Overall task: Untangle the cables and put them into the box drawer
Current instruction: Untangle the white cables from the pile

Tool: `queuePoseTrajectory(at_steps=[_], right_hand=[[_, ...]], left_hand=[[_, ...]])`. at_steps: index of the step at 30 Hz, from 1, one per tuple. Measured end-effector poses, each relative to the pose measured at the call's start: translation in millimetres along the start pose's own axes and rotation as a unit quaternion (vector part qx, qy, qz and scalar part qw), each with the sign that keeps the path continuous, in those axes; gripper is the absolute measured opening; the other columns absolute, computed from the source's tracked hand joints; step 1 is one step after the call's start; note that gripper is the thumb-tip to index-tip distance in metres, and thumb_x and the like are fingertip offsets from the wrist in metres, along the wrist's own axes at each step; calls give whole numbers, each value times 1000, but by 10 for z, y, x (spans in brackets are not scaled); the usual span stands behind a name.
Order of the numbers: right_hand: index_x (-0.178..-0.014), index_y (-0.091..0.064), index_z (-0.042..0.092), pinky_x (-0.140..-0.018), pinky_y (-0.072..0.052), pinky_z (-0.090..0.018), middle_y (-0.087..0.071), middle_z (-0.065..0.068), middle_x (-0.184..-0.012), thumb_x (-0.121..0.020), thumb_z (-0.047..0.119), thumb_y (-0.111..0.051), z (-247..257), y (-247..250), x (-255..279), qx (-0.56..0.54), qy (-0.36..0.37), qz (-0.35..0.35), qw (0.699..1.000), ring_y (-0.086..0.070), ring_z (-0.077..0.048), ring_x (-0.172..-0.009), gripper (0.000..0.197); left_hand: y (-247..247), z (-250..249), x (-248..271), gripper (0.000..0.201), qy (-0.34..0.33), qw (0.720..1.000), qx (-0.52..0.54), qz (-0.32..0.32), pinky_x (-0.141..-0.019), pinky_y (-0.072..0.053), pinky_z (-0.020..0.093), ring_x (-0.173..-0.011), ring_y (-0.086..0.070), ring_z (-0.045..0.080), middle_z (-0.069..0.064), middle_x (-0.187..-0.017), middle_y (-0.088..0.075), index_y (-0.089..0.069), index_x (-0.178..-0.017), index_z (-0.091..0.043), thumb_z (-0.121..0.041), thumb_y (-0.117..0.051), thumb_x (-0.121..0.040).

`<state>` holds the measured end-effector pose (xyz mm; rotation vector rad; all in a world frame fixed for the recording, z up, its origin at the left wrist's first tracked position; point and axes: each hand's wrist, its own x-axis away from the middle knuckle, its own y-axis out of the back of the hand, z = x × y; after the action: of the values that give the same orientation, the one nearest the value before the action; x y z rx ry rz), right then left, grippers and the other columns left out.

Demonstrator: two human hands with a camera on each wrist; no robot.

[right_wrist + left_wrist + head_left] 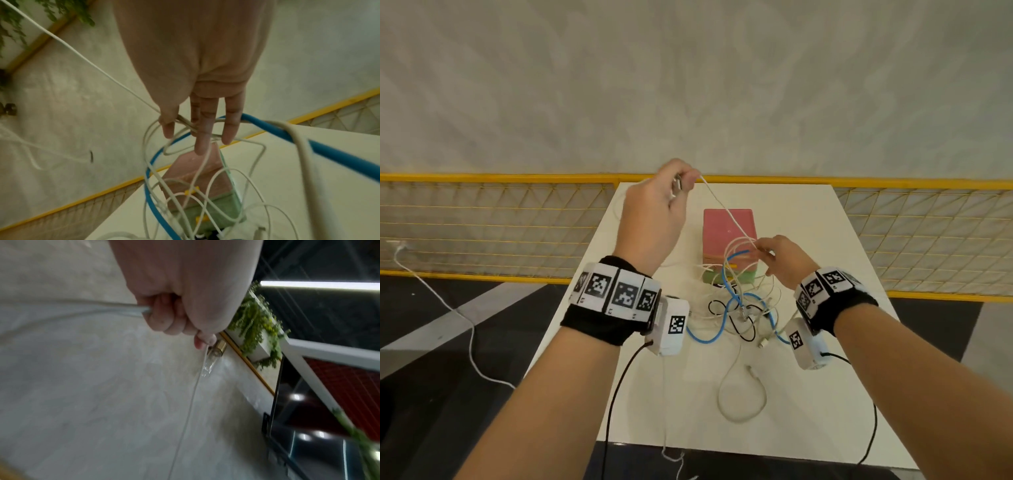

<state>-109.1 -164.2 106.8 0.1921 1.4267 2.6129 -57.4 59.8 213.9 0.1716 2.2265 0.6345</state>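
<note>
My left hand [678,186] is raised above the far left of the white table [842,377], fingers curled round the plug end [216,350] of a thin white cable [726,212]. That cable runs taut down to my right hand [762,248], which pinches white cable loops [185,123] between thumb and forefinger, its other fingers straight. A blue cable [329,152] crosses just behind those fingers. The box drawer [726,226], pink on top and green below with yellow handles, stands just beyond the right hand. A tangle [739,308] of blue, white and black cables lies in front of it.
A separate white cable loop [739,397] lies nearer the table's front edge. A yellow mesh fence [482,222] runs behind the table. Another white cable [448,308] trails over the dark floor at the left. Black cords hang from both wrist cameras.
</note>
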Motion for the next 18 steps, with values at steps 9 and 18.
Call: queuePoseTrajectory(at_steps=[9, 18], right_hand=[[-96, -63, 13, -92, -42, -34, -37, -3, -100, -98, 28, -41, 234, 103, 70, 4, 36, 17, 999, -51, -22, -93, 26], [-112, -53, 9, -81, -45, -33, -43, -5, -101, -97, 29, -45, 106, -4, 93, 62, 14, 30, 998, -50, -22, -76, 26]], left_hand=[[-186, -2, 103, 55, 30, 971, -111, 208, -52, -41, 28, -51, -53, 13, -11, -64, -57, -23, -149, -39, -29, -46, -100], [-449, -4, 127, 15, 6, 944, -195, 267, -58, -40, 32, -69, -60, 31, 3, -72, -56, -58, -106, -14, -24, -49, -99]])
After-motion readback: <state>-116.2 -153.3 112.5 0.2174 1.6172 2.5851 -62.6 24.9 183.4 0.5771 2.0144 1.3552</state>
